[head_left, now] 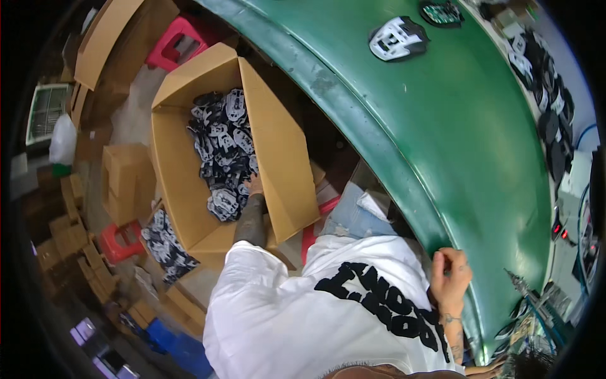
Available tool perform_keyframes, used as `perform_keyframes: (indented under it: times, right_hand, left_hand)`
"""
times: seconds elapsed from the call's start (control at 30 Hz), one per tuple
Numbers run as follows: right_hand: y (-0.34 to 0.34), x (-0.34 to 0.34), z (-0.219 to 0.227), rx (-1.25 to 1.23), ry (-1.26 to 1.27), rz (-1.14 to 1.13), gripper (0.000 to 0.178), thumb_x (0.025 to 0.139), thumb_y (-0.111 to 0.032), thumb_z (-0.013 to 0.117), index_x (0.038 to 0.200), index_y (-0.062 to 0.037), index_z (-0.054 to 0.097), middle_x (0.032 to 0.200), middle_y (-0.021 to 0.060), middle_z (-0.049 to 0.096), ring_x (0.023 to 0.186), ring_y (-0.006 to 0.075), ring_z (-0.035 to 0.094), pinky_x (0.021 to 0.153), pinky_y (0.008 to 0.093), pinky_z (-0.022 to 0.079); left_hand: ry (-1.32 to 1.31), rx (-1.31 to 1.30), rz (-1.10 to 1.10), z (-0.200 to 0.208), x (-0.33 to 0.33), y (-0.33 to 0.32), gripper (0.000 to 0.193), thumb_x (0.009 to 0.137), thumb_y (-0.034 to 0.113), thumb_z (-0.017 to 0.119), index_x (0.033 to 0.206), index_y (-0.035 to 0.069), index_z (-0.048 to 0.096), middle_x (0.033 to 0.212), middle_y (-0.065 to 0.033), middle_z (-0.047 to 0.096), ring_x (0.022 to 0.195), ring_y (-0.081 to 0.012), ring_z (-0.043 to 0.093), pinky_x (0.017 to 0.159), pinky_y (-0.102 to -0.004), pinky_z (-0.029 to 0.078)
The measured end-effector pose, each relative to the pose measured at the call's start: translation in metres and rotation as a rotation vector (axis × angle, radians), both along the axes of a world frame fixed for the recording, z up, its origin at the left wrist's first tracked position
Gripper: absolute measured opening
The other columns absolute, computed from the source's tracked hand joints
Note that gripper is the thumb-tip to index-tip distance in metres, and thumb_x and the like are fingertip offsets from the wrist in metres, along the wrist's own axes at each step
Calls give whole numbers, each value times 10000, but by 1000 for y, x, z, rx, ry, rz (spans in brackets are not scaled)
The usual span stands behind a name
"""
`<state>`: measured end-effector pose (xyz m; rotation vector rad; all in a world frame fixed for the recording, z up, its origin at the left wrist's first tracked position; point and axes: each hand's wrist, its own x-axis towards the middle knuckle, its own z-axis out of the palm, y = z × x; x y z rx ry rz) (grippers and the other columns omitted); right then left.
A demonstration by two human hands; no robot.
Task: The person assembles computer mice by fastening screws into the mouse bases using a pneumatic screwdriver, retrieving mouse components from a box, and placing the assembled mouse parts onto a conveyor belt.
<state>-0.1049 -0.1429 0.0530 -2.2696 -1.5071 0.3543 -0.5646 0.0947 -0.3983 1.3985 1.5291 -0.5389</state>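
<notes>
My left hand (254,184) reaches down into a large open cardboard box (284,158) and touches the heap of black-and-white plastic shells (222,140) near its front right side. Its fingertips are lost among the shells, so any grip there is hidden. Over the near edge of the green-topped table (480,139), my right hand (449,278) rests with fingers loosely curled and the thumb apart, nothing seen in it. At the table's far side lies a single black-and-white shell (398,39), beside a dark shell with a green circuit board (442,12).
A second box of similar shells (167,246) stands left of the large one. Red plastic stools (178,43) and closed cartons (128,183) surround it. More shells (546,88) line the table's far right edge. Another person's hand (489,368) shows at lower right, below tools (536,303).
</notes>
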Motion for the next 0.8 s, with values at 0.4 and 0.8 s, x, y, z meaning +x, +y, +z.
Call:
perform_keyframes:
  times: [0.4, 0.8]
  right_hand:
    - [21, 13, -15, 183, -89, 88, 141, 718, -87, 725, 775, -126, 603, 622, -3, 512, 546, 176, 519, 522, 322, 379]
    - [25, 8, -18, 203, -56, 91, 141, 718, -87, 717, 769, -117, 589, 594, 12, 507, 490, 169, 521, 454, 310, 388]
  left_hand:
    - [165, 269, -97, 37, 11, -14, 666, 904, 585, 437, 1455, 231, 312, 1464, -186, 339, 1342, -390, 306, 975, -652, 305]
    - [-127, 178, 264, 29, 61, -42, 662, 895, 589, 459, 1440, 236, 329, 1457, -164, 355, 1319, -378, 335, 950, -648, 326]
